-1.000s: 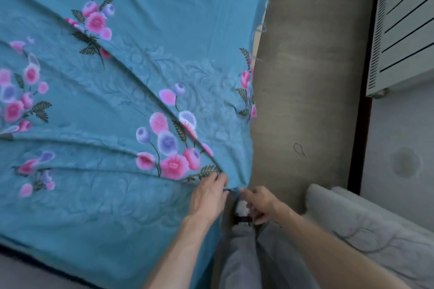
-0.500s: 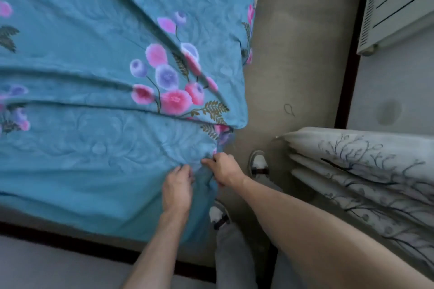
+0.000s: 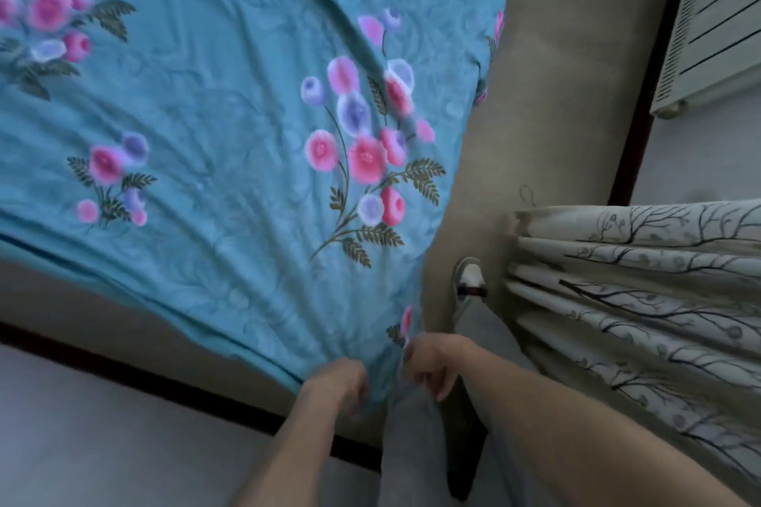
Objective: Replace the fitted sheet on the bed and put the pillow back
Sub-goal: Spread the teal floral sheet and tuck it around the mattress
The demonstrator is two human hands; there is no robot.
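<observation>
The left hand [image 3: 335, 381] has its fingers curled into a bunch of the teal flowered fitted sheet [image 3: 214, 103] at the near corner of the bed [image 3: 61, 292]. Just to its right, the right hand [image 3: 432, 362] pinches the same gathered corner, fingers bent down over the cloth's edge. Both are grasping the sheet, close together but not touching.

A second ago the hands worked at the corner with cloth slack between them; half a second ago they were tucked higher against the side drop. Now they have drawn back toward the person, and the sheet fans out from the grip in tight radiating folds, with the long creases across the top shallower than before. The cloth is under tension, so my judgement is that the corner is being stretched to hook over the mattress, not yet seated; the edge to the left still hangs loose above the bed's bare side.

Further right, a shoe [image 3: 469, 280] stands on the brown floor [image 3: 556, 95], then a pale curtain [image 3: 642, 284] printed with branches, and a white radiator [image 3: 716, 25] at the far edge.

No pillow is in view, so that step looks to be still ahead. Pulling too hard here could tug loose the other corners, which cannot be seen.
</observation>
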